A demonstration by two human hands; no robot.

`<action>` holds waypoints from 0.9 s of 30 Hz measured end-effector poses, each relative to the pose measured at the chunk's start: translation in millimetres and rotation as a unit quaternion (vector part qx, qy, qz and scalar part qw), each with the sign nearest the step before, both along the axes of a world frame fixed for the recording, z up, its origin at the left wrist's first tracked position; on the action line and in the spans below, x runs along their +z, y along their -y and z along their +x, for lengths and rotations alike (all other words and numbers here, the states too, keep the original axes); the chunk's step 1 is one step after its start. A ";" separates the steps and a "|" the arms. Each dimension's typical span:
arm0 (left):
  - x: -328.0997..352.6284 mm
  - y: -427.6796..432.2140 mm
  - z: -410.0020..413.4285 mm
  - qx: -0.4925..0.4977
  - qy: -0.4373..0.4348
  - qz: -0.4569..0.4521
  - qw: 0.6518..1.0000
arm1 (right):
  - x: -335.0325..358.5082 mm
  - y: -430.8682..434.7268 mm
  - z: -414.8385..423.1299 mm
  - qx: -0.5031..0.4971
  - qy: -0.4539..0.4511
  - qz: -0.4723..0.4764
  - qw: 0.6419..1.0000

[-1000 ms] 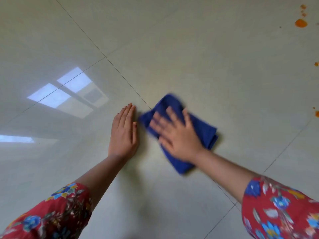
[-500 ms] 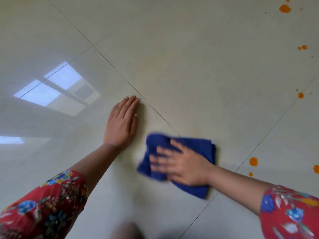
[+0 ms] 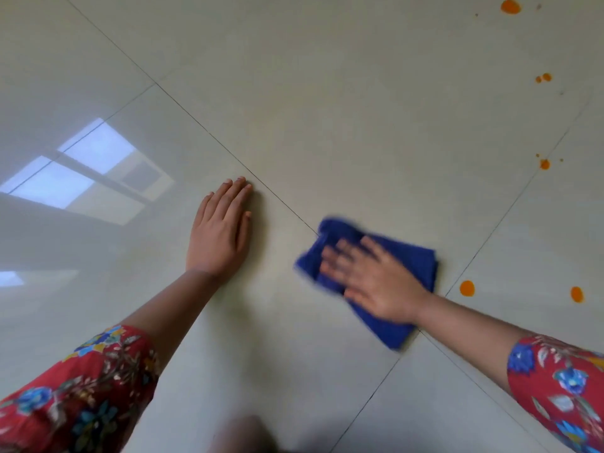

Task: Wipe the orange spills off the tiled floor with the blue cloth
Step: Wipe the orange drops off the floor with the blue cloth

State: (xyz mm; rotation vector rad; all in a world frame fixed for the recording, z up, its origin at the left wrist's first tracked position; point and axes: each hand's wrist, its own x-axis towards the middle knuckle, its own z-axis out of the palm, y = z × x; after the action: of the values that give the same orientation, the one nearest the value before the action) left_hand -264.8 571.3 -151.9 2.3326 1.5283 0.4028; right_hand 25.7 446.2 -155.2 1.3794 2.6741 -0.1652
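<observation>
Window reflection (image 3: 81,171): lay as glare on the tiled floor (image 3: 359,125).
Left hand (image 3: 217,235): rested flat on the floor, fingers straight, grip holding nothing; sleeve cut off by the frame.
Blue cloth (image 3: 415,259): lay folded across a grout line, left edge blurred, middle hidden under the right hand (image 3: 376,282), grip spread flat, pressing it.
Orange spills (image 3: 467,288): sat near the cloth's right, apart from it.

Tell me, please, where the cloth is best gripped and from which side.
The cloth lies folded flat on the floor, with the right hand pressing flat on its middle. So probably pinch its near corner, which juts out bare below the wrist, coming from above on the person's side.
</observation>
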 end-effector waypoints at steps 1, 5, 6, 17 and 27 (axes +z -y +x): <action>-0.8 -0.2 0.3 -0.007 0.000 0.004 1.000 | 2.9 -12.7 6.5 -0.136 0.002 0.015 0.991; -0.8 0.8 0.2 0.000 -0.001 0.004 1.000 | 5.8 -1.3 8.0 -0.186 0.027 0.002 0.982; -0.4 0.4 -0.1 0.007 0.002 0.004 1.000 | 5.4 16.4 14.4 -0.094 0.028 -0.014 0.995; -3.1 -2.6 0.5 0.058 0.034 0.020 0.998 | 6.4 -93.2 -79.0 -0.141 -0.025 0.008 0.990; -3.8 3.3 -2.0 0.036 0.032 0.036 0.998 | 10.0 32.1 -15.4 -0.098 -0.004 -0.027 0.995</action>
State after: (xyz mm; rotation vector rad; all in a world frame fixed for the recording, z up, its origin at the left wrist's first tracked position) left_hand -266.8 568.0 -155.7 2.2996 1.5958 0.5549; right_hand 10.3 414.1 -145.2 1.6254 2.5168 -0.2623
